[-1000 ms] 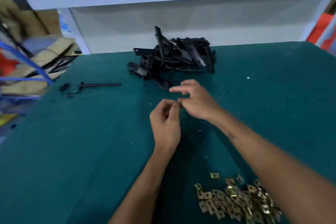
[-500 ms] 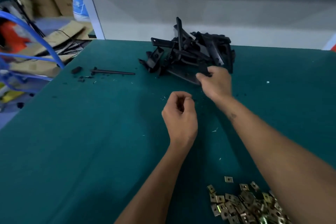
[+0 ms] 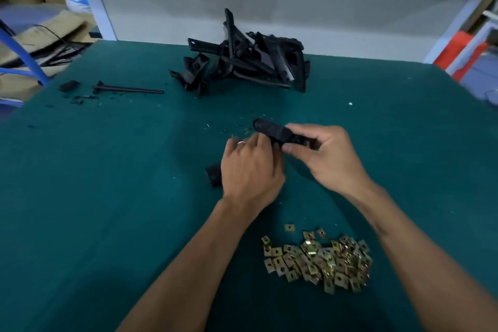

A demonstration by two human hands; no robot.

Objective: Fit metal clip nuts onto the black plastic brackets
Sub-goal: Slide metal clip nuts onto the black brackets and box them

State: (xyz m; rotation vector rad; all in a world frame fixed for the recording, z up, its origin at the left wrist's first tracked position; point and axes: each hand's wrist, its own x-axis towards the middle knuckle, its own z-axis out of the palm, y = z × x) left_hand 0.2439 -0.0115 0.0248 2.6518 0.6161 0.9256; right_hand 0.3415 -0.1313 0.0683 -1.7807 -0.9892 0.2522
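Note:
My right hand [image 3: 328, 159] grips a black plastic bracket [image 3: 270, 130] above the green table; the bracket's rounded end points up and left. My left hand [image 3: 249, 170] has its fingers curled against that bracket, and a small metal glint, a clip nut [image 3: 241, 142], shows pinched at its fingertips. A black piece [image 3: 214, 174] sticks out from under the left hand's edge; I cannot tell whether it belongs to the same bracket. A pile of brass-coloured clip nuts [image 3: 318, 259] lies near me. A heap of black brackets [image 3: 250, 62] sits at the table's far side.
A thin black rod [image 3: 129, 89] and small black bits [image 3: 68, 86] lie at the far left of the green table [image 3: 107, 197]. A white shelf frame [image 3: 99, 0] stands behind. Cardboard and blue tubing are off the left edge.
My right hand took a bracket from the far heap and brought it back toward me. My left hand has closed in against it. The camera tilted down.

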